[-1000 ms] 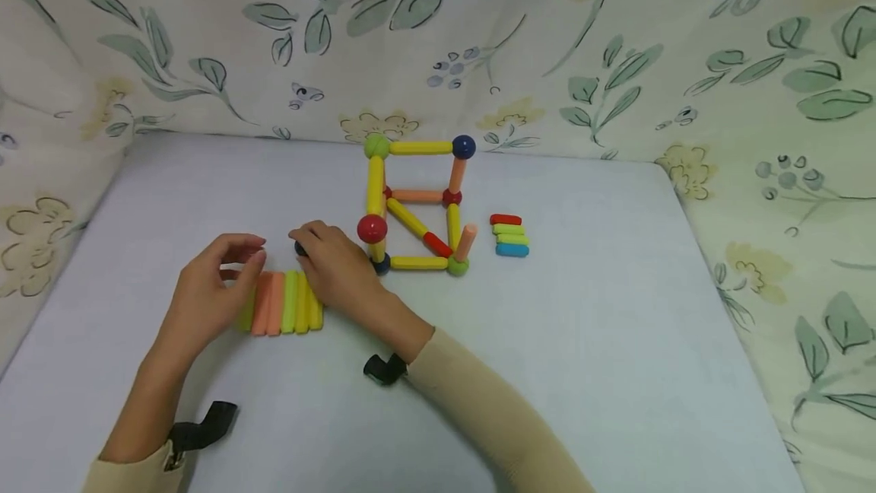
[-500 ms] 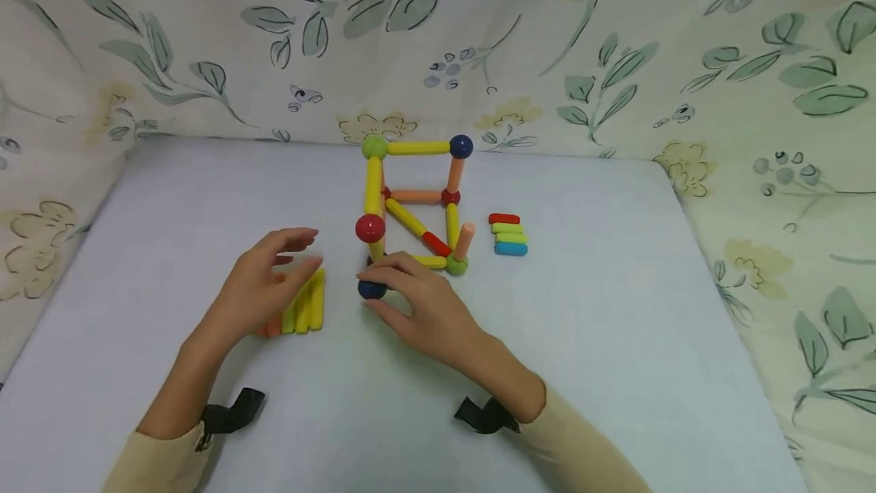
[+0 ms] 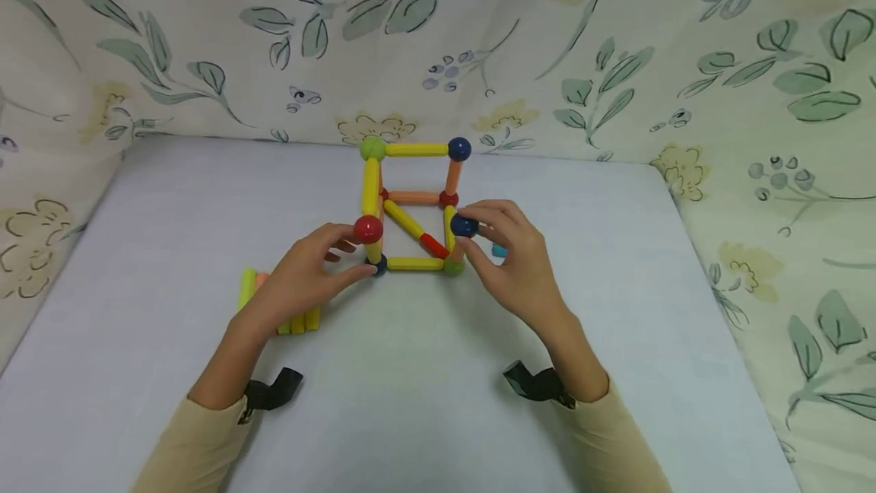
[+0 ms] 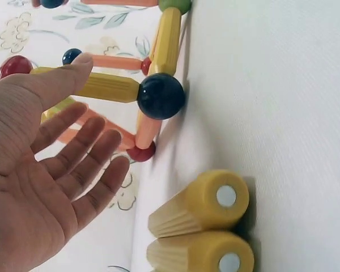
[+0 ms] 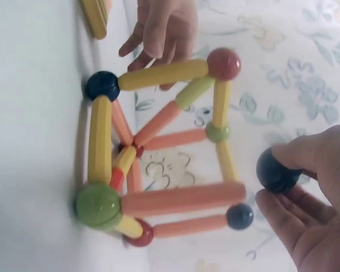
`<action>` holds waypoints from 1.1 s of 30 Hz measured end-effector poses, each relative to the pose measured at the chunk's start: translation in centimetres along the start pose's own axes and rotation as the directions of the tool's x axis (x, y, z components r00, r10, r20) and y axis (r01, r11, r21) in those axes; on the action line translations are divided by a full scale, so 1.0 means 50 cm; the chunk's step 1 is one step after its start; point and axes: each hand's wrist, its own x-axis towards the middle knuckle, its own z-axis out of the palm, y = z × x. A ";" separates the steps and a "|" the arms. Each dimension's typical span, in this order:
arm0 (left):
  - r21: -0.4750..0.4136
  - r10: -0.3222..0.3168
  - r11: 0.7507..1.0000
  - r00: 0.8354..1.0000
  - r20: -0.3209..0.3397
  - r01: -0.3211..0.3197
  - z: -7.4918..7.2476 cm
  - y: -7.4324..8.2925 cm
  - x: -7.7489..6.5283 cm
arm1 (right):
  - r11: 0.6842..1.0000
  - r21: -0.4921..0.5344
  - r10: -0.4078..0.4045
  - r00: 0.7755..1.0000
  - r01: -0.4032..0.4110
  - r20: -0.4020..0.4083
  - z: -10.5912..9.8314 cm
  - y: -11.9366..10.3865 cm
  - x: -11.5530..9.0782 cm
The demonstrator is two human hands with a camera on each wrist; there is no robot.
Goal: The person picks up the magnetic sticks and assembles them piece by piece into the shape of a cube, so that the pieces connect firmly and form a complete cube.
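Observation:
My right hand [image 3: 520,265] pinches a dark blue ball [image 5: 276,171] between thumb and fingers. In the right wrist view a small gap separates the ball from the free upper end of an upright orange rod [image 5: 184,198], whose foot meets a green ball [image 5: 99,206]. That rod belongs to a cube-like frame of magnetic rods and balls. At the frame's front left, my left hand [image 3: 304,276] surrounds the yellow upright [image 4: 110,86] with relaxed fingers, between a red ball [image 3: 368,229] above and a dark blue ball [image 4: 161,96] below. Whether its thumb touches the upright, I cannot tell.
A row of loose yellow, green and orange rods [image 3: 247,289] lies partly under my left forearm. Behind my right hand, a short blue rod [image 3: 499,250] peeks out. Floral cloth [image 3: 506,36] rises along the back edge of the white table [image 3: 411,402].
My right hand has carried the dark blue ball rightward from the loose rods to the frame's front right upright. My left hand has moved right, from the rods to the frame's left side.

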 end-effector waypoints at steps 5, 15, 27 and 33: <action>0.008 0.010 1.000 1.000 0.014 -0.010 0.019 -0.002 0.024 | 1.000 0.001 -0.005 1.000 0.005 -0.012 -0.010 0.024 0.004; 0.025 0.107 0.994 0.994 0.000 -0.107 0.050 -0.024 0.040 | 1.000 0.014 0.000 1.000 0.000 0.026 -0.014 0.053 -0.001; 0.017 0.117 0.993 0.993 -0.029 -0.117 0.054 -0.021 0.038 | 0.999 0.041 0.008 0.996 -0.011 0.086 -0.022 0.055 -0.002; 0.025 0.094 0.995 0.995 -0.035 -0.094 0.053 -0.023 0.036 | 0.998 0.062 -0.008 0.995 0.002 0.095 -0.017 0.058 0.001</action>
